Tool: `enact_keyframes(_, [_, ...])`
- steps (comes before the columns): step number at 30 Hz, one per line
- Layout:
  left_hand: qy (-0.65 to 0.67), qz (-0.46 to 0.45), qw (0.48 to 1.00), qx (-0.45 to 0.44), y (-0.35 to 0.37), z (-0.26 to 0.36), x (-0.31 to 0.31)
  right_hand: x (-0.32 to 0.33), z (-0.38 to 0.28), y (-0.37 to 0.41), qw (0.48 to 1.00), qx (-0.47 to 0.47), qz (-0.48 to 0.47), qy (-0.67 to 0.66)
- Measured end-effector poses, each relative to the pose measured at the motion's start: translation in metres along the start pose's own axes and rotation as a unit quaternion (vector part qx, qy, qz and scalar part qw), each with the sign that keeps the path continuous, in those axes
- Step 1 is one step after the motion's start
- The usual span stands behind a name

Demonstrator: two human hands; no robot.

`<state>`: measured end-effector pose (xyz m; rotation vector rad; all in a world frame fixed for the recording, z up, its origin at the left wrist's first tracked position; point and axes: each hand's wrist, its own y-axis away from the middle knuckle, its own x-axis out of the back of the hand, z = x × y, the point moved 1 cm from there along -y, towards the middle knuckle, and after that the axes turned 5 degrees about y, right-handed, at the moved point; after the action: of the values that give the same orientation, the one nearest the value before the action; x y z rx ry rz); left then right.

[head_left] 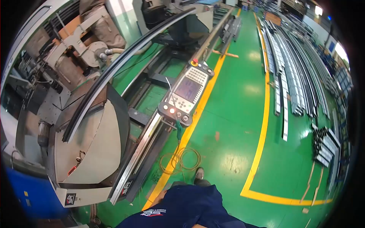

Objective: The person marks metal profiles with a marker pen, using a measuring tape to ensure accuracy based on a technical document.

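Observation:
A patch of skin, likely part of my left hand [161,197], shows beside my dark blue shirt [190,203]; its fingers are hidden. My right hand cannot be made out; another sliver of skin is cut off at the bottom edge. Ahead of me is a control panel [186,91] with a screen, rows of keys and a red emergency stop button [194,62]. A green air gun [179,131] hangs below the panel, and its yellowish coiled hose [180,161] lies on the floor. One long dark profile [114,70] lies across the saw machine [89,152].
The machine's long rail [138,155] runs away from me on the left. Yellow lines [262,140] mark the green floor [232,110]. Several long metal profiles [289,76] lie on the right, with a shorter stack [326,146] nearer. A blue bin-like object [36,193] stands lower left.

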<state>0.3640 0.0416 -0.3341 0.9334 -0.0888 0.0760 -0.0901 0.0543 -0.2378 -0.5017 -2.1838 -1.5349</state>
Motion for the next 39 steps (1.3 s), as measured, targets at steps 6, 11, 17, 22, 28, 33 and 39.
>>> enact_keyframes(6, [0.073, 0.179, 0.981, -0.030, 0.021, 0.063, -0.046, 0.036, -0.092, -0.030, 0.999, 0.032, -0.040, 0.003])
enact_keyframes(11, [0.060, 0.177, 0.982, 0.011, 0.042, 0.083, -0.059, 0.045, -0.163, -0.033, 0.995, 0.081, -0.061, 0.000])
enact_keyframes(17, [0.119, 0.255, 0.960, 0.007, 0.046, 0.061, -0.085, 0.053, -0.187, -0.044, 0.992, 0.098, -0.083, -0.005])
enact_keyframes(22, [0.059, 0.244, 0.967, -0.039, 0.076, 0.098, -0.089, 0.061, -0.169, -0.044, 0.994, 0.063, -0.081, -0.024])
enact_keyframes(28, [0.016, 0.175, 0.977, -0.123, 0.051, 0.209, -0.081, 0.067, -0.128, -0.029, 0.994, 0.026, -0.098, -0.033])
enact_keyframes(33, [-0.161, 0.050, 0.950, -0.264, 0.040, 0.367, -0.101, 0.090, -0.112, -0.021, 0.989, 0.013, -0.143, 0.018])
enact_keyframes(39, [-0.252, -0.111, 0.870, -0.408, 0.017, 0.518, -0.144, 0.160, -0.206, -0.051, 0.871, 0.312, -0.371, 0.079])
